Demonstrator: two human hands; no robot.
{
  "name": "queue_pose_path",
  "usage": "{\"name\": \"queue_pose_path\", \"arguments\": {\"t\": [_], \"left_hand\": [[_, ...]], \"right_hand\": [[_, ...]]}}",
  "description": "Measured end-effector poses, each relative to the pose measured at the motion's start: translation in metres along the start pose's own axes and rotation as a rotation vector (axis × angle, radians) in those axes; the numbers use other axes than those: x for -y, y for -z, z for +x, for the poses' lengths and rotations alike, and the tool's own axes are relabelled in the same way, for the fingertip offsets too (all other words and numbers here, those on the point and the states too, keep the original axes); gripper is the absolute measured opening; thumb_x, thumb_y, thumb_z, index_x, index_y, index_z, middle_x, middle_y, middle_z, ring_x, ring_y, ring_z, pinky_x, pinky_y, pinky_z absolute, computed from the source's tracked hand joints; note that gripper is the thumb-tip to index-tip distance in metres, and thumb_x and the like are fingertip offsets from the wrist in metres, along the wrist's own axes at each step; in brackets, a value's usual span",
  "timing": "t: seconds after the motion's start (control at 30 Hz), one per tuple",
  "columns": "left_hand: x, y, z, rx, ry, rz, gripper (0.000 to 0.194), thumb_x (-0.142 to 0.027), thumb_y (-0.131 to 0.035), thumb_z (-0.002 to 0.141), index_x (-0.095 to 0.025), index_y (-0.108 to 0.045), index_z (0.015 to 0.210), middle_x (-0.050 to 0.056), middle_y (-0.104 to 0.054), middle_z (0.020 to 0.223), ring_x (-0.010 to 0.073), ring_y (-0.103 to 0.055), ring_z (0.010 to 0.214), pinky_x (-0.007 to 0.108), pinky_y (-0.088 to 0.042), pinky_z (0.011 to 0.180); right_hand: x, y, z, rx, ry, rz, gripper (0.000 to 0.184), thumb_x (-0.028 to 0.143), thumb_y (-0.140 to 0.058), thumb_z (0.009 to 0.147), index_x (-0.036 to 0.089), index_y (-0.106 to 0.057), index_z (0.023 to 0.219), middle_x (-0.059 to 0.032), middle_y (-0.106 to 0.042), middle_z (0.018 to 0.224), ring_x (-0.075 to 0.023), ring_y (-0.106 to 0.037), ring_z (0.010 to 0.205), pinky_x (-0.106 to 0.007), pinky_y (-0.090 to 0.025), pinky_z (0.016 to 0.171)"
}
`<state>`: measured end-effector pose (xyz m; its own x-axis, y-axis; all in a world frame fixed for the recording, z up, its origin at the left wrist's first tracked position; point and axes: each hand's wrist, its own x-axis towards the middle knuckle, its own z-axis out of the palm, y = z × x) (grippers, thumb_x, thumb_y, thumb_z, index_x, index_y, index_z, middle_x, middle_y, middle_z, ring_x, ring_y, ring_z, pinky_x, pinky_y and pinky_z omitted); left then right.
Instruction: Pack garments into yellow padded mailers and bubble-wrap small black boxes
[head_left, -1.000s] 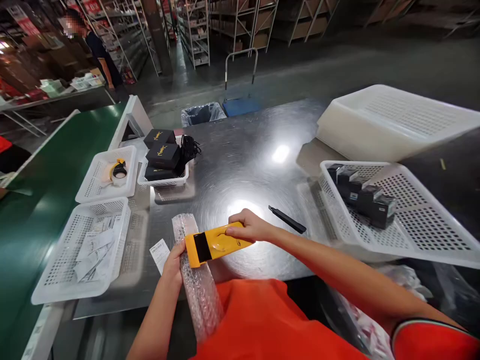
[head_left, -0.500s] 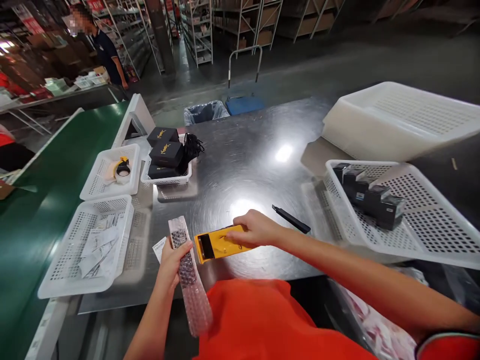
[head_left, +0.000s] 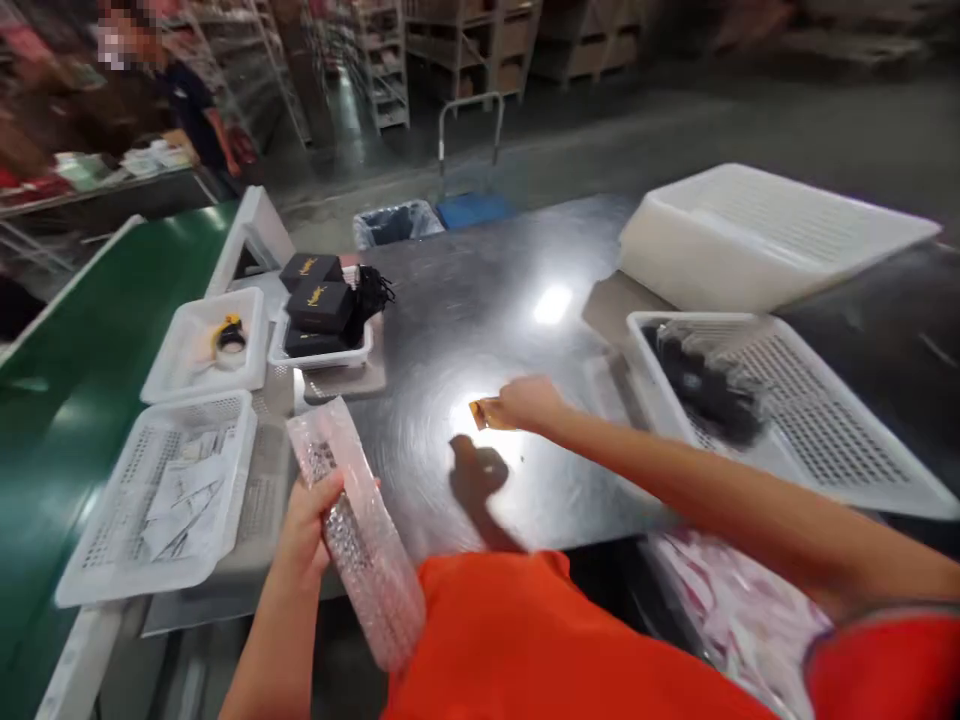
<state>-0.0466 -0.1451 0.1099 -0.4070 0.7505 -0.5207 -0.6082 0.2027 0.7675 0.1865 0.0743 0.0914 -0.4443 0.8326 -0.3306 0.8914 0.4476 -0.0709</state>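
Observation:
My left hand (head_left: 311, 520) grips a bubble wrap sleeve (head_left: 360, 540) and holds it tilted above the near edge of the steel table (head_left: 480, 300). My right hand (head_left: 529, 403) is closed on a yellow box (head_left: 487, 413), lifted over the table's middle and smeared by motion. Most of the box is hidden behind the hand.
Three white baskets sit at the left: one with paper slips (head_left: 180, 495), one with a tape roll (head_left: 225, 340), one with black boxes (head_left: 315, 305). At the right stand a basket of dark boxes (head_left: 705, 385) and an upturned white basket (head_left: 750, 235). A green conveyor (head_left: 90, 340) runs on the left, with a person (head_left: 172, 100) behind it.
My right hand has carried the yellow box up and away from the bubble wrap toward the table's middle. My left hand pulled the sleeve back toward me. The camera swung; the picture blurred.

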Motion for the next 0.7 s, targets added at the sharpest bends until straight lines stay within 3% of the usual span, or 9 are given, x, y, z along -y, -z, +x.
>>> {"name": "queue_pose_path", "arguments": {"t": [0.07, 0.17, 0.3, 0.43, 0.5, 0.57, 0.63, 0.7], "left_hand": [[0.0, 0.005, 0.007, 0.003, 0.096, -0.21, 0.042, -0.041, -0.077, 0.066, -0.016, -0.069, 0.099, 0.007, -0.075, 0.079, 0.0264, -0.071, 0.073, 0.044, -0.06, 0.076], [0.011, 0.008, 0.025, 0.021, 0.131, -0.396, 0.039, -0.043, -0.065, 0.079, -0.016, -0.068, 0.106, 0.008, -0.077, 0.084, 0.0245, -0.071, 0.076, 0.048, -0.058, 0.09], [0.027, 0.006, 0.037, -0.072, 0.218, -0.361, 0.041, -0.036, -0.059, 0.08, -0.011, -0.068, 0.111, 0.015, -0.077, 0.094, 0.0299, -0.073, 0.087, 0.049, -0.058, 0.088], [0.03, 0.004, 0.04, -0.115, 0.23, -0.294, 0.039, -0.023, -0.056, 0.078, -0.004, -0.068, 0.11, 0.017, -0.076, 0.093, 0.027, -0.073, 0.084, 0.038, -0.059, 0.08], [0.031, 0.003, 0.043, -0.161, 0.212, -0.259, 0.038, -0.019, -0.055, 0.075, -0.002, -0.068, 0.107, 0.017, -0.076, 0.088, 0.0257, -0.073, 0.078, 0.036, -0.059, 0.075], [0.032, -0.001, 0.048, -0.224, 0.172, -0.246, 0.038, -0.019, -0.054, 0.073, -0.004, -0.068, 0.105, 0.016, -0.075, 0.083, 0.026, -0.072, 0.077, 0.037, -0.059, 0.076], [0.036, -0.007, 0.053, -0.265, 0.104, -0.245, 0.036, -0.02, -0.055, 0.074, -0.008, -0.068, 0.105, 0.012, -0.075, 0.081, 0.0254, -0.072, 0.082, 0.037, -0.058, 0.079], [0.041, -0.015, 0.058, -0.276, 0.023, -0.273, 0.034, -0.02, -0.055, 0.075, -0.012, -0.068, 0.105, 0.008, -0.076, 0.085, 0.0226, -0.071, 0.088, 0.032, -0.057, 0.081]], "right_hand": [[-0.017, -0.014, 0.002, -0.063, -0.049, 0.032, 0.045, 0.048, -0.051, 0.094, 0.009, -0.069, 0.08, -0.0222, -0.066, 0.078, -0.0301, -0.065, 0.076, -0.035, -0.035, 0.063], [-0.019, -0.055, -0.002, -0.082, 0.032, 0.143, 0.038, 0.047, -0.06, 0.09, 0.01, -0.065, 0.099, -0.0191, -0.068, 0.085, -0.0271, -0.065, 0.078, -0.032, -0.037, 0.063], [0.004, -0.126, -0.001, -0.115, 0.139, 0.19, 0.017, 0.026, -0.057, 0.088, 0.015, -0.064, 0.1, -0.0182, -0.069, 0.095, -0.0307, -0.064, 0.09, -0.039, -0.043, 0.083], [0.005, -0.173, 0.009, -0.133, 0.115, 0.191, 0.02, 0.013, -0.049, 0.086, 0.015, -0.064, 0.099, -0.0201, -0.068, 0.098, -0.0343, -0.06, 0.1, -0.047, -0.038, 0.099], [0.003, -0.181, 0.012, -0.132, 0.079, 0.195, 0.022, 0.013, -0.052, 0.084, 0.013, -0.063, 0.102, -0.0212, -0.067, 0.099, -0.0362, -0.059, 0.104, -0.05, -0.038, 0.1], [0.008, -0.179, 0.011, -0.165, 0.031, 0.248, 0.03, 0.017, -0.056, 0.083, 0.011, -0.06, 0.113, -0.0235, -0.062, 0.115, -0.0377, -0.053, 0.116, -0.051, -0.036, 0.104], [0.022, -0.17, 0.006, -0.156, 0.008, 0.498, 0.036, 0.025, -0.055, 0.087, 0.013, -0.055, 0.121, -0.0209, -0.057, 0.127, -0.0339, -0.05, 0.123, -0.049, -0.038, 0.104], [0.039, -0.157, -0.002, 0.049, 0.067, 0.937, 0.034, 0.039, -0.047, 0.094, 0.017, -0.055, 0.12, -0.0143, -0.061, 0.121, -0.0261, -0.057, 0.112, -0.041, -0.047, 0.093]]}}
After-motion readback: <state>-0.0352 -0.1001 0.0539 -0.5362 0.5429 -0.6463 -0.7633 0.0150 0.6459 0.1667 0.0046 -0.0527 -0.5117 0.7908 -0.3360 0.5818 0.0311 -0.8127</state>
